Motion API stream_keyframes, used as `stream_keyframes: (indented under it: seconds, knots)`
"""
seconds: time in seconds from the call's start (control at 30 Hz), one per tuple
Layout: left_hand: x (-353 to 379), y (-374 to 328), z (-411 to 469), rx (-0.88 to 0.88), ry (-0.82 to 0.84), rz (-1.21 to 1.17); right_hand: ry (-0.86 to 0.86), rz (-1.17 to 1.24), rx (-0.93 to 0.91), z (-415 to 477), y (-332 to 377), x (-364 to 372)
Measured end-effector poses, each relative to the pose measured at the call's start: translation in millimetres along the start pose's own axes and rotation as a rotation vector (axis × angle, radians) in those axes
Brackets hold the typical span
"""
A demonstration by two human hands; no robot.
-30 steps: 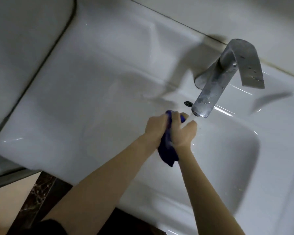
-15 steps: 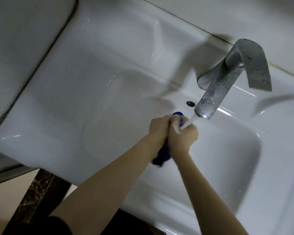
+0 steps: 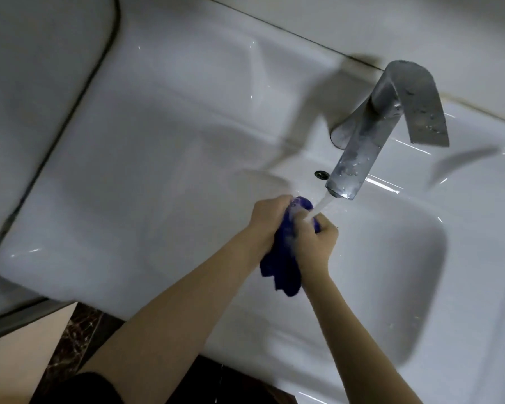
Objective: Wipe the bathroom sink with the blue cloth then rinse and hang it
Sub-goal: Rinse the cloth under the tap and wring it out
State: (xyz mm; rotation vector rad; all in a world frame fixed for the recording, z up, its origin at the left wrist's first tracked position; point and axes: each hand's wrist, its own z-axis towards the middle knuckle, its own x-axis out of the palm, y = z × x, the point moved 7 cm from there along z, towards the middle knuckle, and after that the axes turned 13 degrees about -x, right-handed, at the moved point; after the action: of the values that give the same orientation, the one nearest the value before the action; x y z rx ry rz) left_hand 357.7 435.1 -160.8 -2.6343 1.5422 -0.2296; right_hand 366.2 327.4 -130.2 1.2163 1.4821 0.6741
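Blue cloth (image 3: 280, 258): bunched between both hands over the basin, near its back edge and just below the spout; a loose tail is left hanging under the wrists.
Left hand (image 3: 270, 218): fingers closed tight around the upper part of the cloth.
Right hand (image 3: 315, 243): clenched on the cloth from the other side and pressed against the left hand.
Water (image 3: 321, 206): a stream is seen running from the faucet (image 3: 370, 135) onto the top of the cloth and the right hand's knuckles.
Change: a second earlier no stream was visible at the spout; half a second ago it had begun, and more of the cloth's tail is now let out below the hands.
Meaning: the rinse is judged to be under way, with wiping apparently finished; wringing and hanging are not yet done.
Sink (image 3: 158, 158): white, glossy; an overflow hole (image 3: 320, 174) is set in the back wall beside the spout.
Writing: no brand, label or lettering can be read anywhere.
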Motion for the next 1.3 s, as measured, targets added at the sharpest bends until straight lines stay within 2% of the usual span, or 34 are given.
stream_keyframes:
  seconds: [0.1,0.13,0.27,0.37,0.43,0.47,0.53,0.6,0.7,0.77,0.83,0.9,0.97,1.1,1.17,1.23,1.3]
  knots:
    - [1,-3,3,0.047,0.005,0.022,0.071,-0.060,-0.091,-19,19,8]
    - [2,1,3,0.095,-0.004,0.070,0.055,-0.094,-0.058,-4,14,7]
    - [5,3,-3,0.159,-0.016,0.189,-0.034,0.020,0.045,28,5,-2]
    - [-3,-10,5,0.085,-0.062,0.074,0.009,0.000,-0.053,-17,21,7]
    - [-2,-1,6,0.005,-0.032,-0.016,0.031,-0.058,-0.105,-23,28,12]
    - [0,5,4,-0.002,-0.021,-0.012,-0.001,-0.070,-0.066,-10,22,11]
    - [5,15,4,0.003,0.017,0.030,-0.125,0.073,0.083,20,6,2]
    - [4,12,-1,-0.009,-0.017,0.100,-0.167,0.118,0.141,35,-10,-4]
    - [0,-7,0,0.050,-0.067,0.099,-0.115,0.024,0.028,1,0,-1]
    - [0,-4,6,0.035,-0.034,0.049,-0.076,0.050,-0.045,-21,11,3]
    - [5,10,8,0.024,0.030,0.027,-0.055,-0.083,-0.122,-14,17,0]
    - [9,21,11,0.043,0.043,0.041,-0.087,-0.120,-0.092,13,7,-8]
    - [10,19,13,0.043,0.013,0.065,-0.119,-0.019,-0.025,24,-3,-14]
    - [4,-5,6,0.092,-0.029,0.088,-0.043,0.089,-0.065,-23,10,-1]
    - [4,0,5,0.113,0.004,0.107,-0.012,-0.049,-0.146,-19,17,2]
    - [7,13,6,0.152,0.007,0.131,-0.039,-0.144,-0.117,11,9,-2]
    - [5,18,6,0.114,-0.029,0.102,-0.061,-0.078,-0.040,31,-4,-7]
